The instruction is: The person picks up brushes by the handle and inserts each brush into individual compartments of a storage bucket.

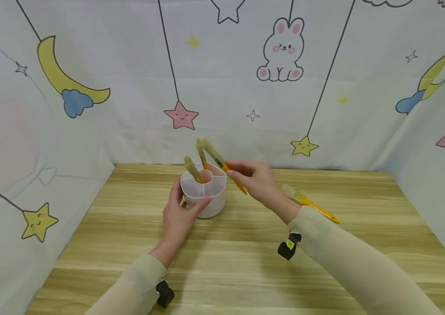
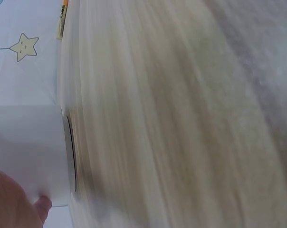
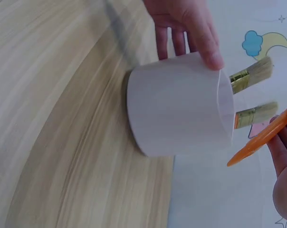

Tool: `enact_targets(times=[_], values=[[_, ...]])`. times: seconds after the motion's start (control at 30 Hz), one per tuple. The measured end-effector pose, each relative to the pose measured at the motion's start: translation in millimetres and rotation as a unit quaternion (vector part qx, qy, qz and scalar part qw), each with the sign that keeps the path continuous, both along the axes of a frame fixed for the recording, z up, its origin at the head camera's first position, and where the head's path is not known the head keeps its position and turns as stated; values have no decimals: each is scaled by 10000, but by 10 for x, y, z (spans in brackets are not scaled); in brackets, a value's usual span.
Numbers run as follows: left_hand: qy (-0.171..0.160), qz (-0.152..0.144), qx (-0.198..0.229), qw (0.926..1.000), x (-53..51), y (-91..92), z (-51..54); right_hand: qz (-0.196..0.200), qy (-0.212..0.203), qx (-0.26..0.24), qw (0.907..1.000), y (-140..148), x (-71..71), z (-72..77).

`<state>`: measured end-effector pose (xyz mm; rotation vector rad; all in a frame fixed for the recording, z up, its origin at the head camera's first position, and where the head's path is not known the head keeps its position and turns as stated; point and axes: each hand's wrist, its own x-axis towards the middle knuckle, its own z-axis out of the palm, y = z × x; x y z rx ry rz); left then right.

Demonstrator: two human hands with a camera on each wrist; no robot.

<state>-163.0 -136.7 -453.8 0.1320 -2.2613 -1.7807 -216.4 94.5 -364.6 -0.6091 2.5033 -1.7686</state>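
Observation:
A round white divided holder [image 1: 211, 210] stands upright on the table. My left hand [image 1: 178, 218] grips its side, thumb near the front rim and fingers around the left. Two paintbrushes stand in it bristles up, one paintbrush [image 1: 191, 167] toward the centre and another paintbrush [image 1: 201, 149] behind. At the holder's right, my right hand [image 1: 259, 180] pinches a third paintbrush [image 1: 215, 154] by its orange handle, bristles tilted up and left. In the right wrist view the handle's tip [image 3: 238, 156] is outside the holder, beyond its rim.
Another paintbrush [image 1: 317, 209] with a yellow-orange handle lies on the wooden table [image 1: 230, 271], right of the holder and beside my right forearm. White printed cloth [image 1: 238, 140] hangs behind the table and along both sides.

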Motion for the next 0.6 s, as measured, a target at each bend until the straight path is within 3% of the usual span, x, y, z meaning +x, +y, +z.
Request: enact_targets(times=[0.33,0.6], values=[[-22,54,-210,9998,14,-1,-21,84,-304,-1050,9940,-323,-97,49],[92,79,-161,9998,-4,16,-32,12,-267,-1522,9880,-498,-156,32]])
